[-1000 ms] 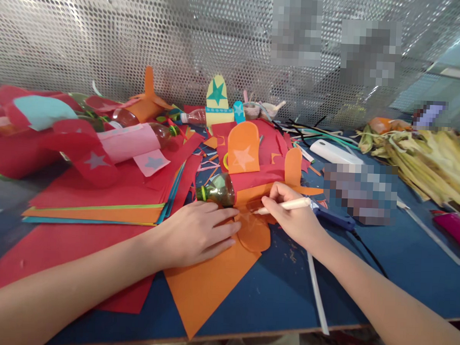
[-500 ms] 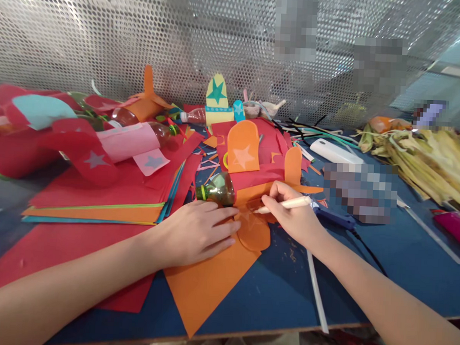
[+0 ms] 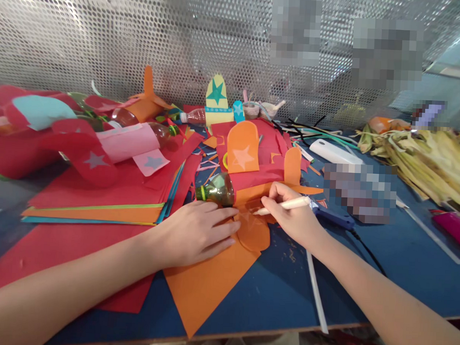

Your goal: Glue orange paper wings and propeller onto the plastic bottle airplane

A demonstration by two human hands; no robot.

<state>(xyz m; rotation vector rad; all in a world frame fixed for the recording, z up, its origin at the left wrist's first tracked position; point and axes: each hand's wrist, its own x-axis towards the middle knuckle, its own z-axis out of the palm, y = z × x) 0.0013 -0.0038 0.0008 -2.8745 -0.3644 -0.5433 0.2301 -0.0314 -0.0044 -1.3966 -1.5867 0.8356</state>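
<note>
Unmoved, the orange wing (image 3: 254, 235), rounded, faintly starred

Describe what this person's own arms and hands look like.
Both forearms are bare as far as the picture shows, with no sleeve, watch or bracelet on the left forearm or the right forearm. The left hand and right hand are ungloved, with slender fingers and no ring in sight. Nail details are too small to tell.
</note>
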